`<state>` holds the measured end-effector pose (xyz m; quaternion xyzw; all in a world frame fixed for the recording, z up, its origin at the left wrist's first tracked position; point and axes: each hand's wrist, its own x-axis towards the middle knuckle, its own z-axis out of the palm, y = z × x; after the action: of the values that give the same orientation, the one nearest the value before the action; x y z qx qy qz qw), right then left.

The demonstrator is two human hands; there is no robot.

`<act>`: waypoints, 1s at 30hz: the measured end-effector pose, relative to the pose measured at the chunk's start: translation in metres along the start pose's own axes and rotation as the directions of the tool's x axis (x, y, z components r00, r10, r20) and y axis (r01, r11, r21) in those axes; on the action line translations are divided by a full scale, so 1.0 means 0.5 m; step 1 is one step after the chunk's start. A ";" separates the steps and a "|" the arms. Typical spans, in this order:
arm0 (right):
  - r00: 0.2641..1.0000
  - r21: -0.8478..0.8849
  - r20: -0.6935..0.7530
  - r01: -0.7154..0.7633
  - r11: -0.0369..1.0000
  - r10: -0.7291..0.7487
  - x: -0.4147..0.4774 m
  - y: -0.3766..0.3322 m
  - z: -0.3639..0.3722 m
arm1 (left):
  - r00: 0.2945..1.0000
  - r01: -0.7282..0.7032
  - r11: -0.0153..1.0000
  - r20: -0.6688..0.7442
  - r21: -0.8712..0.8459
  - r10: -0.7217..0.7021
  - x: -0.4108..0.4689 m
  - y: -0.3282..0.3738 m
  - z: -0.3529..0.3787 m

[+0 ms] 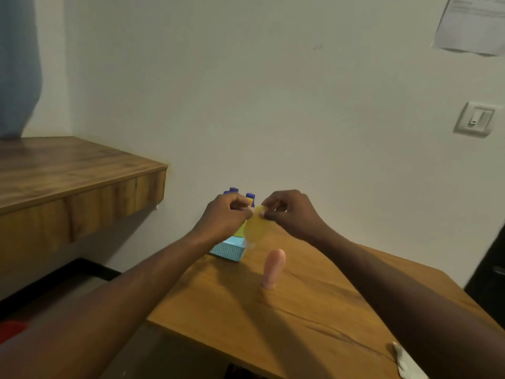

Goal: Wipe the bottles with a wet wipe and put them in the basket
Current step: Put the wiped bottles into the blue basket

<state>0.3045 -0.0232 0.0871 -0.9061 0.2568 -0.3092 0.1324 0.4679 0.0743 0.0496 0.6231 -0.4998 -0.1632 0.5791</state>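
I hold yellow bottle point(255, 228) up by its top, near blue basket point(228, 251) w/ blue-capped bottles point(250, 196). Pink bottle point(273, 268) stands upright nearby.

Matt wood-grain table point(314, 305), perforated plastic basket point(228, 251), smooth translucent yellow bottle point(255, 228)

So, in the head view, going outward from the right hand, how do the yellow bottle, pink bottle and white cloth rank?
1. Yellow bottle: pinched by the right hand.
2. Pink bottle: upright on the table, just nearer the person.
3. White cloth: table's near right edge.
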 end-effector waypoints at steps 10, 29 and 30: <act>0.998 -0.105 0.061 -0.026 0.994 0.032 0.188 0.083 0.153 | 0.979 0.191 0.978 0.055 0.084 -0.196 0.146 -0.137 -0.004; 0.997 -0.141 0.036 -0.065 0.988 0.071 0.213 0.194 0.259 | 0.959 0.247 0.964 0.120 0.101 -0.258 0.205 -0.230 0.030; 0.996 -0.129 0.031 -0.075 0.989 0.080 0.209 0.194 0.254 | 0.958 0.248 0.963 0.120 0.106 -0.260 0.203 -0.228 0.030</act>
<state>0.4180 -0.1508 0.0018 -0.9074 0.3086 -0.2705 0.0905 0.5509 -0.0358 -0.0174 0.6953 -0.4596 -0.2548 0.4903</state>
